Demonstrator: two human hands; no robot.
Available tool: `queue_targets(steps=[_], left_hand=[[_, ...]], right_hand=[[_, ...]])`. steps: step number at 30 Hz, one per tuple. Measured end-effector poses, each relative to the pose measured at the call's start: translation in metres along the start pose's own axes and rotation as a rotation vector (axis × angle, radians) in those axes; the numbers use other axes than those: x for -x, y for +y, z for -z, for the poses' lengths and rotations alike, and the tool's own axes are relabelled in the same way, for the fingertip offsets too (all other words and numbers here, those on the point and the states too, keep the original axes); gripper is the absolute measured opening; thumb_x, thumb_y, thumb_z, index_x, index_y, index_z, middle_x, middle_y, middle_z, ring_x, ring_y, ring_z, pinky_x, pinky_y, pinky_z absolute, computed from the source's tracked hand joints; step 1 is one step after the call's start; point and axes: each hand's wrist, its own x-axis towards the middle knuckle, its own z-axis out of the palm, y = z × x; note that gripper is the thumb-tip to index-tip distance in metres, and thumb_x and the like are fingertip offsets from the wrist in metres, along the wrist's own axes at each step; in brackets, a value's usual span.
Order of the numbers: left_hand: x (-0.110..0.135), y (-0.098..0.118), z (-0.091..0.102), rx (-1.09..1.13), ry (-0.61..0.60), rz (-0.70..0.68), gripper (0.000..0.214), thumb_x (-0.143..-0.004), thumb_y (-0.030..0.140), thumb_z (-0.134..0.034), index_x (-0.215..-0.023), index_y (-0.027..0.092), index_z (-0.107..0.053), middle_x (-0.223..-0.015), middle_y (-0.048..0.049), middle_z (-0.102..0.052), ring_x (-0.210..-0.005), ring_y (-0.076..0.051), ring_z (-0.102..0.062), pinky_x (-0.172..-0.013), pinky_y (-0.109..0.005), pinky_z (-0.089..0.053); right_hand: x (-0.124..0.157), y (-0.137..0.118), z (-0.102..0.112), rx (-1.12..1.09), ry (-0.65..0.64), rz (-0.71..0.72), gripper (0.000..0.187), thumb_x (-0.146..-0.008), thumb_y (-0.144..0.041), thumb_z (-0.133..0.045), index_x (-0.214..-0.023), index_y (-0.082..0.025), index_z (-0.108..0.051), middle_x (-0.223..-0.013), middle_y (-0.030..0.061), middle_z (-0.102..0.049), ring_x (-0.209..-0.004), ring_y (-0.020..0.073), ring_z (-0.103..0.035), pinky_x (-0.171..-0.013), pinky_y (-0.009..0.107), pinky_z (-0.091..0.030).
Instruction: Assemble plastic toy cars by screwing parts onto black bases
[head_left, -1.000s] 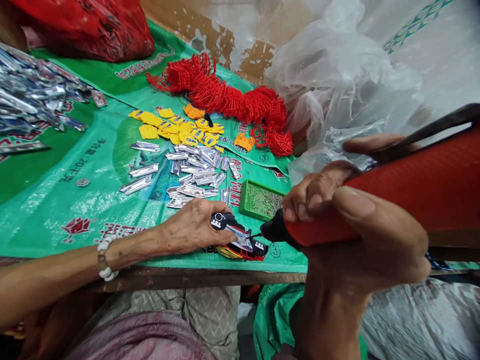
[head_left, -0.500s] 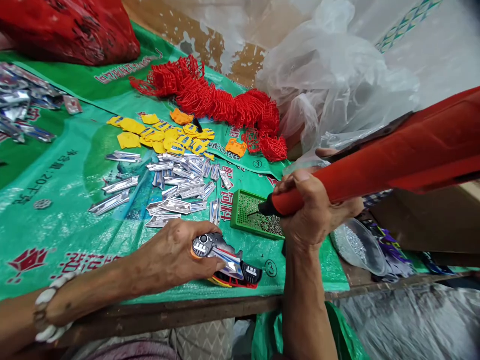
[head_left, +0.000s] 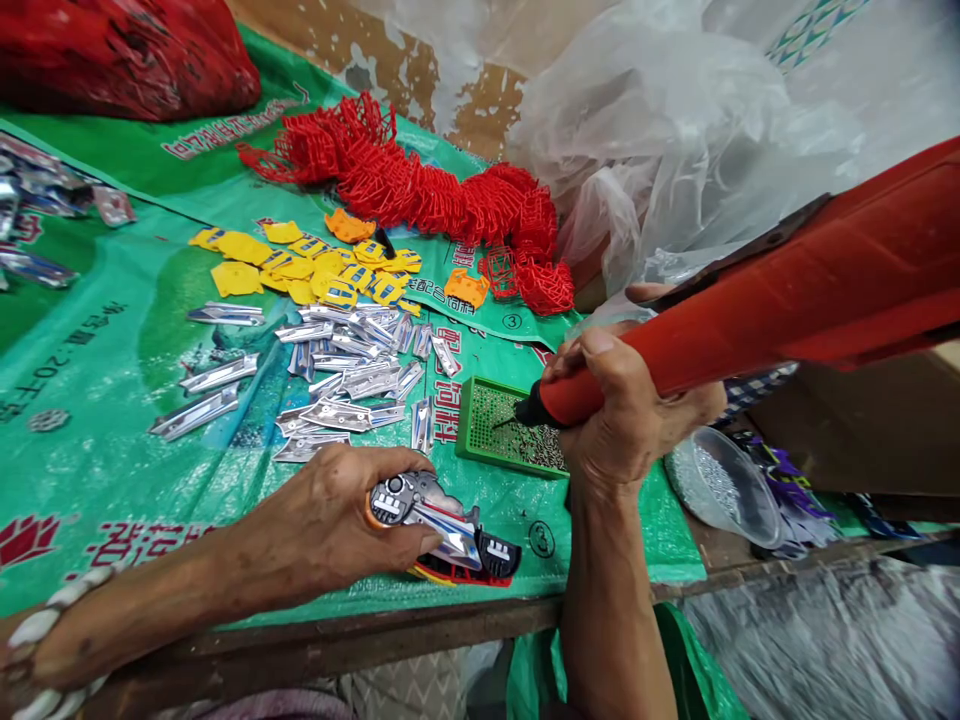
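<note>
My left hand (head_left: 367, 515) is closed round a toy car body (head_left: 442, 525), with black, silver, red and yellow parts, near the table's front edge. Its underside faces up and a silver strip runs along it. In my right hand (head_left: 619, 410) is a red electric screwdriver (head_left: 720, 310), gripped near its black nose. The thin bit points left over a green tray (head_left: 472, 455) with a grid of holes and many small dark screws (head_left: 544, 448) at its right end. Some of my right fingers are hidden behind the tool.
Silver strips (head_left: 367, 378) and yellow plates (head_left: 300, 270) lie loose left of the tray. Behind them runs a row of red plastic frames (head_left: 435, 205). A clear bowl of small shiny pieces (head_left: 720, 485) stands at right, with clear plastic bags (head_left: 675, 150) at the back.
The view has shifted slightly, so most things sit a little further left. Both hands keep their hold, and the screwdriver bit stays over the green tray.
</note>
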Motion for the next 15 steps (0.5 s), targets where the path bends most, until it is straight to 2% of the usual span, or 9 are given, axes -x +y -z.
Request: queue_targets(steps=[4, 15], left_hand=[[-0.0011, 0.0027, 0.0015, 0.002, -0.001, 0.001, 0.02, -0.075, 0.026, -0.066, -0.092, 0.022, -0.076, -0.07, 0.0053, -0.072, -0.059, -0.011, -0.062, -0.056, -0.019, -0.044], [-0.0005, 0.0027, 0.0015, 0.001, 0.009, 0.006, 0.021, -0.074, 0.031, -0.066, -0.091, 0.022, -0.076, -0.07, 0.0052, -0.073, -0.058, -0.011, -0.06, -0.054, -0.018, -0.044]], right_hand=[[-0.0002, -0.0023, -0.0022, -0.015, -0.002, 0.003, 0.014, -0.075, -0.028, -0.075, -0.086, -0.028, -0.066, -0.057, -0.0078, -0.057, -0.043, 0.0154, -0.052, -0.045, 0.033, -0.045], [-0.0011, -0.0066, -0.0027, 0.0, 0.023, -0.04, 0.019, -0.073, -0.027, -0.077, -0.09, -0.027, -0.068, -0.056, -0.0079, -0.058, -0.043, 0.0147, -0.053, -0.045, 0.032, -0.046]])
